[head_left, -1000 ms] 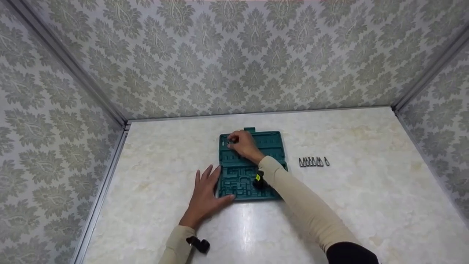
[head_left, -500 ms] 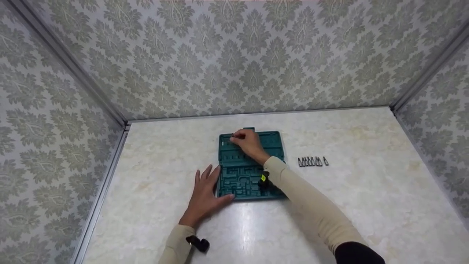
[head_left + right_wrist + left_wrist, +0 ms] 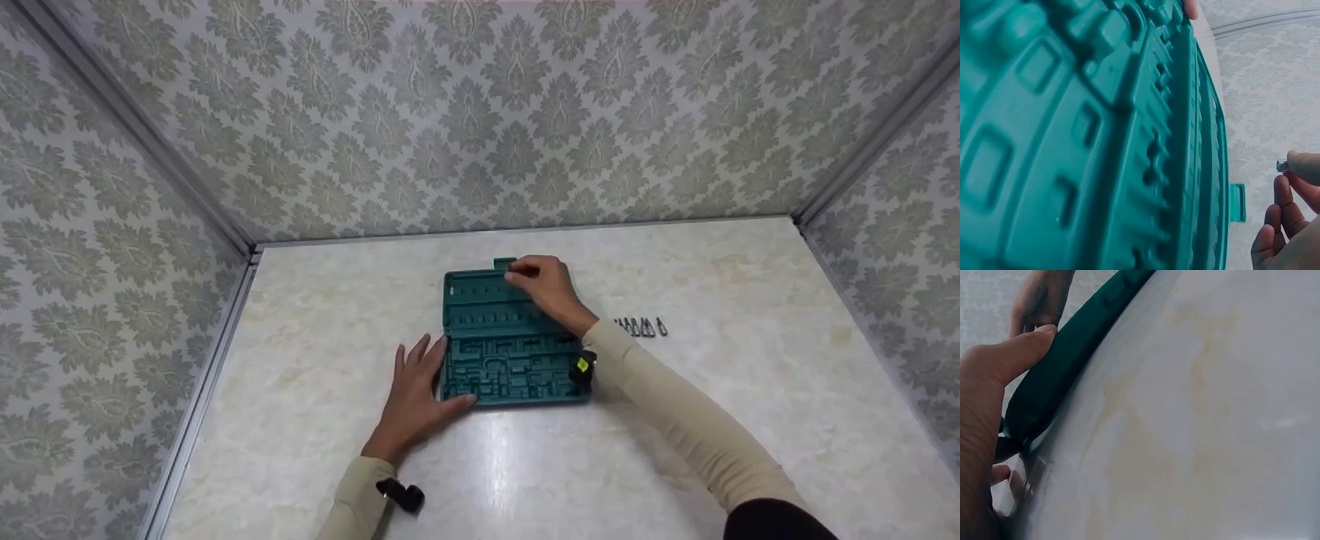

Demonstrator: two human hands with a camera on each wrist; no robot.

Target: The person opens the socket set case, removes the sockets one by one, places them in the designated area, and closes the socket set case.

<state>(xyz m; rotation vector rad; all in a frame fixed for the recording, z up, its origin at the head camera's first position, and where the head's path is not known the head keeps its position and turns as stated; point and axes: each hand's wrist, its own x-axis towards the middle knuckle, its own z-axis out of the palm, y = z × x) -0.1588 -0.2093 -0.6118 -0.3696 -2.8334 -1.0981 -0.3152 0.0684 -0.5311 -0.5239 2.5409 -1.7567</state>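
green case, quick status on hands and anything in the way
Left hand touches open green case; right hand pinches small metal piece; more metal pieces right of case; no obstruction seen.

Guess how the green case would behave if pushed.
The case would likely slide rather than tip, since it lies open and flat. Its moulded shape suggests stiff plastic. The left hand touching it might resist a push.

White glare streaks the table (image 3: pixel 496 457) while both wrist views look dim
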